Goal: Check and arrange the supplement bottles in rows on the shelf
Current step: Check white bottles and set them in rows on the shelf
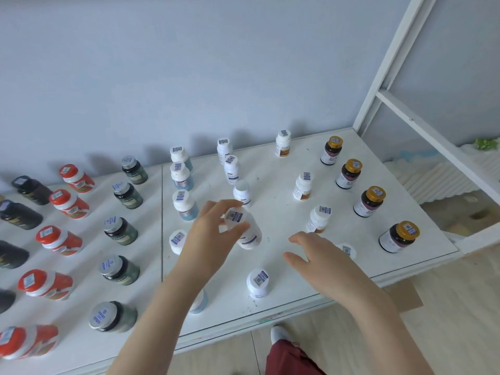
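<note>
Ideally the left hand point(213, 234), pinching the tilted white bottle point(247, 234) near its cap, sets it upright in line (right hand point(322, 255) spread, empty).

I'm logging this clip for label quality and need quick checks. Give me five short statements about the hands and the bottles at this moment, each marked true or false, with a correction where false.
1. The left hand holds a white bottle, its fingers round the cap. True.
2. That bottle stands upright. False: it is tilted.
3. Four gold-capped bottles stand in the rightmost column. True.
4. The right hand grips one of them. False: its fingers are spread and hold nothing.
5. The red-capped bottles are at the right end of the shelf. False: they are towards the left.
</note>
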